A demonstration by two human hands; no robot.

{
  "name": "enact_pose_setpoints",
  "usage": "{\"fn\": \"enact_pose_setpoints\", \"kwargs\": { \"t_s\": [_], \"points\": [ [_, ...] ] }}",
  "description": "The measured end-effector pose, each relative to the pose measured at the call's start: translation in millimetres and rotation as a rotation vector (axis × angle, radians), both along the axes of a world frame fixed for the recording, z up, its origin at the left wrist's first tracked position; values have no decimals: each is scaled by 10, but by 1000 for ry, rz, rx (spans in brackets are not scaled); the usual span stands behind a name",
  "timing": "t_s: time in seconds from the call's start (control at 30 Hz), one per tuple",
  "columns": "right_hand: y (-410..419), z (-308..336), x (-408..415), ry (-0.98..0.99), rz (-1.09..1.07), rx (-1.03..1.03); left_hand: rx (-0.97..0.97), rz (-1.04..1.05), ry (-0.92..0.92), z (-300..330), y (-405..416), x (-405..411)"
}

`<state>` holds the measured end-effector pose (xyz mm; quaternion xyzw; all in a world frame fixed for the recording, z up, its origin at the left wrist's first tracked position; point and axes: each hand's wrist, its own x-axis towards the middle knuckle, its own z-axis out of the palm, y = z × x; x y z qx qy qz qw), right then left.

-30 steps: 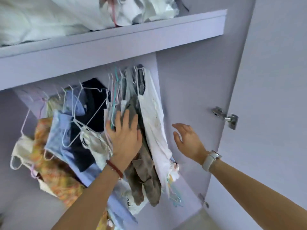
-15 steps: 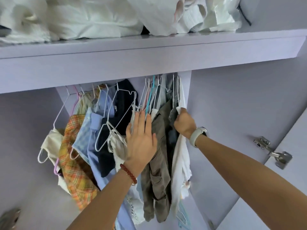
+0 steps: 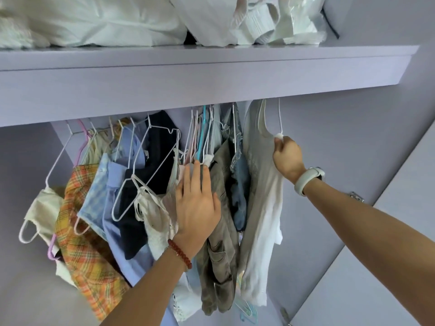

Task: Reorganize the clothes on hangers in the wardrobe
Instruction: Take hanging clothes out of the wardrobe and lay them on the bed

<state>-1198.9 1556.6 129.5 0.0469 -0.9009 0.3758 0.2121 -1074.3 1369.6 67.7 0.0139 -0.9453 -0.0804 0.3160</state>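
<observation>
Gripping the shoulder of a white top at its wire hanger, the right hand holds that garment apart at the right end of the row. The left hand lies flat with straight fingers against the bunched clothes, touching the olive trousers and pale hangers just left of the white top. Both hang below the lilac shelf carrying white bedding.

A pale lilac wardrobe interior is seen from below in soft, even light. A thick shelf spans the upper frame, piled with white bedding. An open door with a metal hinge is seen at lower right.
</observation>
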Motion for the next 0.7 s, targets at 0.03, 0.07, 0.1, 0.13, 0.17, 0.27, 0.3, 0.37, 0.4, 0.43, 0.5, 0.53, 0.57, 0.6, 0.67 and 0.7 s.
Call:
{"fn": "enact_pose_setpoints", "kwargs": {
  "t_s": [0.03,0.07,0.1,0.13,0.17,0.27,0.3,0.37,0.4,0.43,0.5,0.53,0.57,0.6,0.67,0.7],
  "points": [
    [21,-5,16,10,-13,-6,10,-2,-4,2,21,-2],
    [44,-32,50,17,-21,-13,17,-4,-10,4,41,-2],
    [74,-89,98,22,-24,-24,20,-7,-15,5,60,4],
    [115,-170,155,18,-22,-32,19,-9,-17,10,78,15],
    [166,-272,216,-4,-21,-32,16,-8,-16,21,92,30],
    [356,-623,441,-165,-22,6,-5,-4,42,64,186,75],
    [438,-750,534,-208,-33,11,-24,-32,84,66,253,98],
    [620,-986,771,-250,-76,12,-31,-162,181,24,430,137],
    [719,-1087,911,-264,-101,26,-6,-254,208,-11,534,145],
    [847,-1181,1093,-283,-131,43,34,-361,203,-68,669,147],
    [1038,-1299,1446,-304,-126,91,137,-526,110,-200,841,129],
    [1173,-1339,1664,-330,-135,111,187,-594,21,-292,961,107],
    [1309,-1365,1878,-361,-149,130,210,-636,-86,-389,1076,82],
    [1448,-1381,2101,-385,-165,150,204,-657,-197,-483,1195,63],
    [1730,-1368,2553,-423,-198,215,173,-691,-386,-680,1469,40],
    [1864,-1348,2776,-448,-225,252,150,-725,-450,-781,1624,44]
  ]
}}
